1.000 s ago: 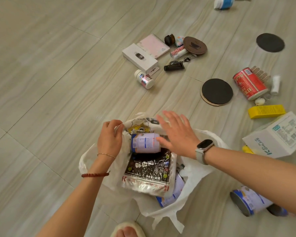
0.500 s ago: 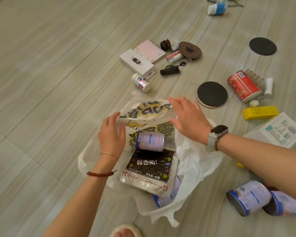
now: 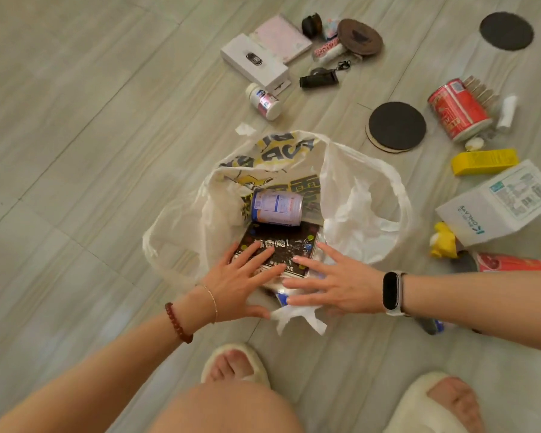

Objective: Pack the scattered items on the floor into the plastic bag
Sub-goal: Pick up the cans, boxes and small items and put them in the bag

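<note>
Two bare hands press flat into the mouth of the white printed plastic bag (image 3: 356, 198), which lies open on the pale wood-grain floor (image 3: 75, 151) just ahead of two cream slippers (image 3: 235, 364). The left hand (image 3: 238, 282) and right hand (image 3: 334, 285) have fingers spread apart, clamped on nothing, resting on a black foil snack packet (image 3: 281, 245) inside the bag. Beyond the packet a pale lilac can (image 3: 277, 207) lies on its side, deeper in. The bag's rim stands loose and wide on the far and right sides; its near edge is crumpled under the palms.

To the left the floor is bare and open. Ahead of the bag lie a small white pill bottle (image 3: 264, 101), a white rectangular box (image 3: 253, 62), a pink notebook (image 3: 281, 37), a black keyring case (image 3: 319, 80) and a brown round disc (image 3: 359, 35). To the right crowd a black round coaster (image 3: 397, 126), a red can (image 3: 458, 109) on its side, a yellow carton (image 3: 484, 160), a large white cardboard box (image 3: 503, 203) just beside the bag's right edge, and a red packet (image 3: 509, 264) near the right wrist.
</note>
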Demonstrator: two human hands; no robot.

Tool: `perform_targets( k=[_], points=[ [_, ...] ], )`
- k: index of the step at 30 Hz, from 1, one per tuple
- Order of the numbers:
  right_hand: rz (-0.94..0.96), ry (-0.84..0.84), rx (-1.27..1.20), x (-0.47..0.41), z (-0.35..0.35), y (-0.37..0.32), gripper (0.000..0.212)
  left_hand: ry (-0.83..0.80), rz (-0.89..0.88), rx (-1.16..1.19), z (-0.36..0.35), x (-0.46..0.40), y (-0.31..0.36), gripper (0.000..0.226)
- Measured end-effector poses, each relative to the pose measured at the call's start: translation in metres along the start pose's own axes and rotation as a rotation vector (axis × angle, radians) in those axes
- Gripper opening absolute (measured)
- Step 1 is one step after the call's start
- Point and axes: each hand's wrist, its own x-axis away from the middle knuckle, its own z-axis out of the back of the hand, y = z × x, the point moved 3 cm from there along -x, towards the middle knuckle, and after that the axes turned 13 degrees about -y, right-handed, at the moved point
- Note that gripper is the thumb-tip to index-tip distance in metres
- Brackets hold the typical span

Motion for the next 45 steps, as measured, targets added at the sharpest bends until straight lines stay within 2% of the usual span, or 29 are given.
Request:
perform_targets(
  k=[3,5,7,9,12,14,16,19,22,24,27,30,32,34,35,37,38,41,45],
  points=[
    [-0.044,-0.044,-0.038,-0.014,-0.007,0.015,0.083,-0.004,0.048,0.074,0.002,-0.015,-0.008,0.06],
    [-0.077,-0.072,-0.076,-0.019,-0.005,0.023,0.081,0.054,0.068,0.099,0.011,-0.026,-0.016,0.068],
    [-0.102,0.017,-0.073,-0.025,-0.003,0.035,0.072,0.076,0.07,0.118,0.019,-0.039,-0.024,0.074],
    [-0.184,-0.022,-0.122,-0.025,0.004,0.05,0.066,0.048,0.129,0.211,0.032,-0.046,-0.032,0.065],
    [-0.285,0.092,-0.162,-0.023,0.02,0.073,0.07,0.167,0.139,0.302,0.049,-0.043,-0.038,0.065],
    [-0.277,0.089,-0.09,-0.022,0.015,0.081,0.058,0.31,0.081,0.236,0.05,-0.033,-0.035,0.067],
    [-0.272,0.093,-0.054,-0.016,0.009,0.087,0.037,0.402,0.053,0.149,0.039,-0.024,-0.034,0.054],
    [-0.206,0.235,-0.069,-0.005,0.001,0.083,0.02,0.451,0.12,0.115,0.028,-0.02,-0.04,0.038],
    [-0.16,0.366,-0.054,0.003,-0.004,0.078,0.026,0.509,0.081,0.019,0.033,-0.018,-0.043,0.035],
    [-0.156,0.448,-0.072,0.013,0.0,0.077,0.026,0.585,0.031,-0.033,0.038,-0.013,-0.04,0.044],
    [-0.2,0.57,-0.131,0.033,0.011,0.085,0.023,0.71,0.047,0.059,0.05,0.005,-0.036,0.058],
    [-0.276,0.653,-0.144,0.051,0.018,0.094,0.015,0.816,0.046,0.18,0.063,0.019,-0.034,0.047],
    [-0.286,0.642,-0.136,0.055,0.015,0.092,0.025,0.752,-0.006,0.19,0.069,0.017,-0.027,0.054],
    [-0.219,0.589,-0.146,0.054,0.009,0.083,0.036,0.658,-0.022,0.215,0.076,0.011,-0.02,0.065],
    [-0.186,0.559,-0.159,0.056,0.007,0.078,0.034,0.644,-0.014,0.24,0.081,0.007,-0.018,0.065],
    [-0.149,0.542,-0.202,0.059,0.009,0.07,0.025,0.684,-0.008,0.298,0.101,0.0,-0.015,0.05],
    [-0.161,0.555,-0.242,0.064,0.012,0.068,0.026,0.727,-0.025,0.331,0.114,-0.002,-0.012,0.04],
    [-0.316,0.683,-0.402,0.085,0.018,0.073,0.027,0.848,-0.126,0.373,0.164,-0.008,0.011,0.025],
    [-0.709,0.829,-0.659,0.133,-0.005,0.089,0.021,0.868,-0.322,0.355,0.222,-0.026,0.067,0.024]
  ],
)
